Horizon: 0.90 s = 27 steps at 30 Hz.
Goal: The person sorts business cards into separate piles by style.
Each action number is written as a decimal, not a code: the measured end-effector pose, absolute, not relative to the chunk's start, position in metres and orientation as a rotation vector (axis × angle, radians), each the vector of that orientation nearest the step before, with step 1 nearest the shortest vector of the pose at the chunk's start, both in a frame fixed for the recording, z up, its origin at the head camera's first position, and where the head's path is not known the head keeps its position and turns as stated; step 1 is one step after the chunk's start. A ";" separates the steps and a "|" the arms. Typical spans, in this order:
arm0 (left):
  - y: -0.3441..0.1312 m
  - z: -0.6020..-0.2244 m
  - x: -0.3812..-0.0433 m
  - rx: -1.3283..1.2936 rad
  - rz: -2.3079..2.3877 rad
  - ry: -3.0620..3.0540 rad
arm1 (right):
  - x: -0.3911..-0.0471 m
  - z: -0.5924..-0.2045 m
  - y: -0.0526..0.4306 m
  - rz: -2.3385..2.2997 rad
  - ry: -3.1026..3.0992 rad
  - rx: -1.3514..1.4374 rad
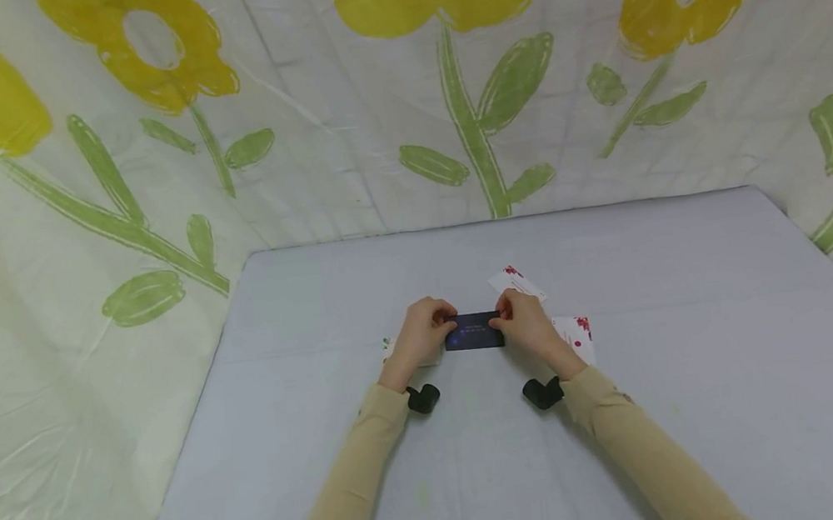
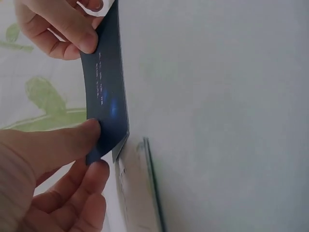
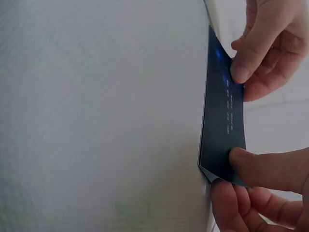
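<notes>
A dark blue folded card (image 1: 474,337) with small printed text is held level between both hands. Its fold faces the person, and a pale inner side shows at the end in the left wrist view. My left hand (image 1: 424,326) pinches the card's left end, thumb (image 2: 89,135) on the printed face and fingers behind. At the other end my right hand (image 1: 526,322) pinches it the same way, with its thumb (image 3: 246,162) on top. Whether the card touches the table, I cannot tell.
A white card with red flowers (image 1: 517,283) lies behind the right hand. Another red-printed white card (image 1: 576,337) lies right of that wrist. A pale card (image 1: 432,357) is partly hidden under the left hand. All rest on the light grey table (image 1: 302,321), before a flowered curtain (image 1: 329,134).
</notes>
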<state>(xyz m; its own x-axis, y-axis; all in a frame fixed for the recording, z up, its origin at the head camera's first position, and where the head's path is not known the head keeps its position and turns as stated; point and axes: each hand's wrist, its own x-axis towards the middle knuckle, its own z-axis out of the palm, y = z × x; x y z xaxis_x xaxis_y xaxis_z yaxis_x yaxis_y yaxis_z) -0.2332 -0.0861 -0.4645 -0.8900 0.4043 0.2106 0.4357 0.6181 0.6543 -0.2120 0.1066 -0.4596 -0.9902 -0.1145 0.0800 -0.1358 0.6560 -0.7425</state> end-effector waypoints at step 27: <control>-0.077 -0.460 -0.226 -0.656 -0.840 -2.933 | -0.208 -0.452 0.102 0.861 -3.055 0.265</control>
